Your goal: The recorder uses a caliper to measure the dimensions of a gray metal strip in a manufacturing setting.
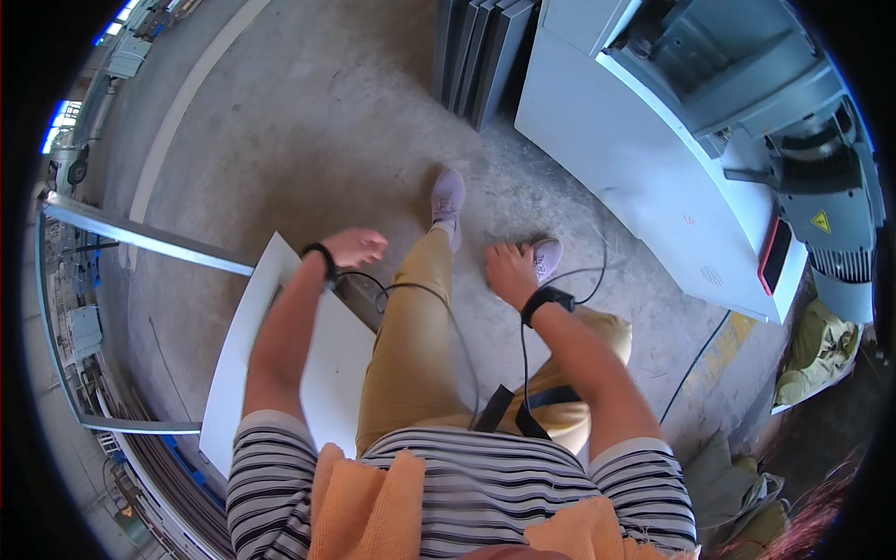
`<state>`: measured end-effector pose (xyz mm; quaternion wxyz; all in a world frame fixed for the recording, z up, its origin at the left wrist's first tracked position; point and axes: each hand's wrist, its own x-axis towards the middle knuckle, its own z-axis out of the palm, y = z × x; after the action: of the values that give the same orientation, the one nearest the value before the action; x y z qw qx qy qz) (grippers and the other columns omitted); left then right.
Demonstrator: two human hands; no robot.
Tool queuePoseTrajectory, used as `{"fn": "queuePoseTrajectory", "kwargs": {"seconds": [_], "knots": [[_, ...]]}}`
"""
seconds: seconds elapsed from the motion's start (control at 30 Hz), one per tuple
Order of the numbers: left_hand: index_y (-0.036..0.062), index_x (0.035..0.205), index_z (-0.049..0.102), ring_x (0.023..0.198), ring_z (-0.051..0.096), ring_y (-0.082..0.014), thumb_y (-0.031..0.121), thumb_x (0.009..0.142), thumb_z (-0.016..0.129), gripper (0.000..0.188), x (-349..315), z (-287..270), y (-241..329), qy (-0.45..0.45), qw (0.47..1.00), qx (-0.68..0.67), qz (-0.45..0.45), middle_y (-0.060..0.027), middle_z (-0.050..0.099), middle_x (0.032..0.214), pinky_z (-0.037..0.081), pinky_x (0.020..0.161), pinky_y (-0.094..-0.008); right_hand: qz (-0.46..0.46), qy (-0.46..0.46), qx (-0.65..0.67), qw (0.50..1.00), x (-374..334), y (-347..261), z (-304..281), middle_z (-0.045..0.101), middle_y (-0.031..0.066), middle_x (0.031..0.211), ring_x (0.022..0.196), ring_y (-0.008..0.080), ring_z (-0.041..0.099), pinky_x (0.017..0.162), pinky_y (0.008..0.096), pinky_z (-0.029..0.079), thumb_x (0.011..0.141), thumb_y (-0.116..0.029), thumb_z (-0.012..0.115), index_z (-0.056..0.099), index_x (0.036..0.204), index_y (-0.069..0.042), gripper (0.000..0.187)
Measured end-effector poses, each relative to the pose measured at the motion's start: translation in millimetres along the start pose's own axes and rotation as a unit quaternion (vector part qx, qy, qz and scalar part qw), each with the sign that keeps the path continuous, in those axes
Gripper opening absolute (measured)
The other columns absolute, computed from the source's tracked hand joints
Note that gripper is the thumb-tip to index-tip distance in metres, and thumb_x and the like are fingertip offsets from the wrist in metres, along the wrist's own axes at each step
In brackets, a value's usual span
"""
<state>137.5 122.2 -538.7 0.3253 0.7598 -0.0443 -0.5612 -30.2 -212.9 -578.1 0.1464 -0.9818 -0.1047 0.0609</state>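
Observation:
My left hand (357, 248) hangs in the air to the left of my legs, fingers loosely bent, with nothing seen in it. It is nearest to a white panel (241, 369) with a metal frame (149, 231) beside it. My right hand (511, 276) hangs palm down in front of my right shoe (547, 259), fingers a little apart and holding nothing visible. A dark band circles each wrist. From the bands, thin black cables (525, 359) run loosely toward my waist.
On the right stands a large light-grey machine (625, 177) with a motor (829, 210) on it. Several grey metal profiles (481, 65) stand upright at the top. A dark cable (695, 366) crosses the concrete floor (308, 121). Cloth or bags (817, 353) lie at the lower right.

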Motion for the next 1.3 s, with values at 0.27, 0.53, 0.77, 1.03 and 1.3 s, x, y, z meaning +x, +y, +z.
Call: {"fn": "queuePoseTrajectory", "kwargs": {"seconds": [0.27,0.53,0.77,1.03,1.3], "knots": [[0.0084,0.141,0.044,0.116,0.055,-0.0282,0.041,0.099,0.046,0.053,179,74,-109,0.112,0.985,0.134,0.004,-0.0186,0.058,0.124,0.047,0.097,-0.0368,0.246,-0.102,0.512,0.817,35,-10,170,0.056,0.0222,0.13,0.115,0.0354,0.059,0.095,0.041,0.046,0.096,-0.028,0.056,0.049,0.129,-0.006,0.041],[0.006,0.124,0.056,0.09,0.056,-0.0099,0.041,0.1,0.049,0.043,177,77,-130,0.018,0.94,-0.338,-0.041,-0.0013,0.064,0.102,0.044,0.082,-0.027,0.336,-0.168,0.657,0.653,90,-24,175,0.058,0.0057,0.106,0.093,0.0149,0.053,0.082,0.0319,0.044,0.097,-0.031,0.054,0.052,0.125,-0.008,0.037],[0.0037,0.114,0.061,0.079,0.055,-0.0098,0.043,0.102,0.045,0.044,88,87,-64,0.014,0.956,-0.274,-0.1,-0.0016,0.064,0.092,0.046,0.076,-0.0275,0.269,-0.221,0.692,0.632,47,-25,116,0.059,-0.0041,0.091,0.086,0.0085,0.052,0.08,0.0281,0.043,0.096,-0.035,0.053,0.062,0.104,-0.008,0.029],[0.0004,0.119,0.061,0.105,0.06,-0.021,0.035,0.101,0.043,0.043,42,77,-17,0.053,0.998,-0.004,-0.026,-0.0104,0.067,0.11,0.045,0.092,-0.0332,0.233,-0.18,0.668,0.683,16,-37,77,0.068,0.0072,0.094,0.083,0.0158,0.061,0.076,0.0318,0.048,0.098,-0.03,0.048,0.063,0.112,0.0,0.036],[0.002,0.108,0.065,0.099,0.06,-0.0235,0.028,0.091,0.05,0.034,3,63,26,-0.034,0.969,0.233,0.073,-0.0093,0.068,0.103,0.045,0.088,-0.0337,0.076,-0.118,0.589,0.796,-13,-36,66,0.067,0.0012,0.098,0.091,0.0156,0.059,0.083,0.0348,0.046,0.095,-0.025,0.052,0.065,0.11,-0.003,0.03]]}}
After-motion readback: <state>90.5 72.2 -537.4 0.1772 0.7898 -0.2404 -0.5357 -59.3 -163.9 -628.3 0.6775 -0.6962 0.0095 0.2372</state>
